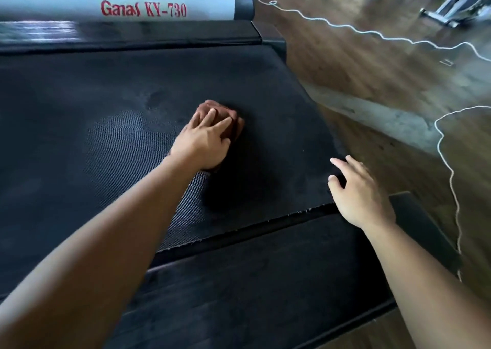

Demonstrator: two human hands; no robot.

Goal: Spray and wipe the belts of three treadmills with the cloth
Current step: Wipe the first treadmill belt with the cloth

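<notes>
The left hand lies on a wadded brown cloth, fingers spread and draped over it, pressing it against the black treadmill belt near the belt's middle. The right hand holds nothing; its relaxed, spread fingers rest on the belt's edge beside the dark near side rail. The far rail is pale with red lettering "Ganas KY-730". A white cord trails across the wooden floor past the treadmill's end, toward gym machine bases.

left arm outstretched, left hand palm down; right hand palm down, fingers spread.
</notes>
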